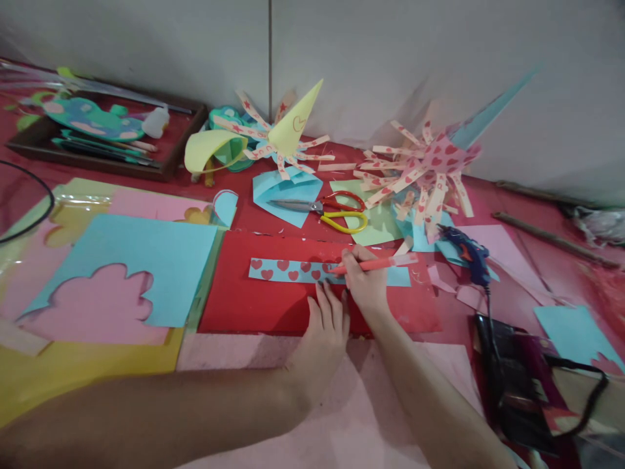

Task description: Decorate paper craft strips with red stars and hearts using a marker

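A light blue paper strip with red hearts along its left and middle part lies flat on a red board. My right hand grips a red pen, its tip touching the strip just past the last hearts. The right end of the strip is plain blue. With fingers stretched out, my left hand rests on the red board, fingertips at the strip's lower edge. Behind the board lie scissors with one red and one yellow handle.
Two paper cones with curling strips, one yellow and one blue, stand by the wall. A dark tray holds brushes. At right are a glue gun and black wallet. Blue paper covers sheets at left.
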Demonstrator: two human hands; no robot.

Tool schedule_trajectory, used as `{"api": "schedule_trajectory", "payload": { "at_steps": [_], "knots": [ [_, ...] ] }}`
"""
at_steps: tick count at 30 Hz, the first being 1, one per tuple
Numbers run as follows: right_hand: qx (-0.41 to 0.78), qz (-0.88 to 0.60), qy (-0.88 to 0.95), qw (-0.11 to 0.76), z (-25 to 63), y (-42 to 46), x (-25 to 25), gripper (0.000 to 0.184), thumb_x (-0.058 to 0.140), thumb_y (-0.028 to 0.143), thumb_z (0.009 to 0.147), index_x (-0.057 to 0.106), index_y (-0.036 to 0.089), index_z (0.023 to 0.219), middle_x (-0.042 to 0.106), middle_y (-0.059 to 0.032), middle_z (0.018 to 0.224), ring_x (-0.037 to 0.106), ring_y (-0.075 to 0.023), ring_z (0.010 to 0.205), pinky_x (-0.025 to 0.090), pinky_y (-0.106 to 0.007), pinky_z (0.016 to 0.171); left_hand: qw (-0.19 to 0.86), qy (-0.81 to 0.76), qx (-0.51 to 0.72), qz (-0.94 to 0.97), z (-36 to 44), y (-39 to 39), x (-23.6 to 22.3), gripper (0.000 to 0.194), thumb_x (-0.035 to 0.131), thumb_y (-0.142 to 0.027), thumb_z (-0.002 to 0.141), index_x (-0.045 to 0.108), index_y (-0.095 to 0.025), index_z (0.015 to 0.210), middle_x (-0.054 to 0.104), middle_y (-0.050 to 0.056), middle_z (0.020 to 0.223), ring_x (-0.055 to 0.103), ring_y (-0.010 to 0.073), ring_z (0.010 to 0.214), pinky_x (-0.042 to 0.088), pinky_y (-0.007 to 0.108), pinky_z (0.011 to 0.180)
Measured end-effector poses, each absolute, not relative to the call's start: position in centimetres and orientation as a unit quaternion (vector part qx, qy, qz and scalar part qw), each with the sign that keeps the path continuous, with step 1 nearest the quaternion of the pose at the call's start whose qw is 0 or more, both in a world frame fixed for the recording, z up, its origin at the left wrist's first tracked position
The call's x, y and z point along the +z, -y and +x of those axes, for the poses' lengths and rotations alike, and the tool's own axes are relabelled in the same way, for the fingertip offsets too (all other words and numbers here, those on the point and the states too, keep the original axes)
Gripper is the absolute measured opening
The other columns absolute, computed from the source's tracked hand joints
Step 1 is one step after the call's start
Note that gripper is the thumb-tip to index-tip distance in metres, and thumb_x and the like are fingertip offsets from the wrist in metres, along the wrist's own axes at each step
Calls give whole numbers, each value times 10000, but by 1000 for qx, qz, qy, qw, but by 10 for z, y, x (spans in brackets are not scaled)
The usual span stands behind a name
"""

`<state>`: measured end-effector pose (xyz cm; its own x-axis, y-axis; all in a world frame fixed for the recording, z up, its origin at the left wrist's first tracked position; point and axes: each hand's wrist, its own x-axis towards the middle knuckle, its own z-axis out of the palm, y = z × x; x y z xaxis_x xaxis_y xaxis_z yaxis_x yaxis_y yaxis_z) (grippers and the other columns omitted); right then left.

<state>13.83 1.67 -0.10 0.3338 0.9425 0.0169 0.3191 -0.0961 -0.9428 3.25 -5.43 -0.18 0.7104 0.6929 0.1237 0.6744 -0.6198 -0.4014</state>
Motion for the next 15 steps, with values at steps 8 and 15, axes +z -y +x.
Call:
{"api": "schedule_trajectory", "payload": {
  "at_steps": [8,15],
  "knots": [
    [321,-666,474,478,138,-17,-3,311,461,290,792,333,210,521,393,81,416,528,-93,427,374,-187,412,215,380,21,-899,32,53,-2,421,334,-200,807,548,-58,1141,590,205,1160,563,310,1064,481,399,839],
    [309,-670,470,485,138,-16,-1,333,466,333,812,345,208,528,424,77,419,539,-97,421,394,-196,422,192,378,12,-906,33,53,0,409,346,-189,813,547,-22,1128,580,243,1152,552,318,1079,480,406,844]
  ]
}}
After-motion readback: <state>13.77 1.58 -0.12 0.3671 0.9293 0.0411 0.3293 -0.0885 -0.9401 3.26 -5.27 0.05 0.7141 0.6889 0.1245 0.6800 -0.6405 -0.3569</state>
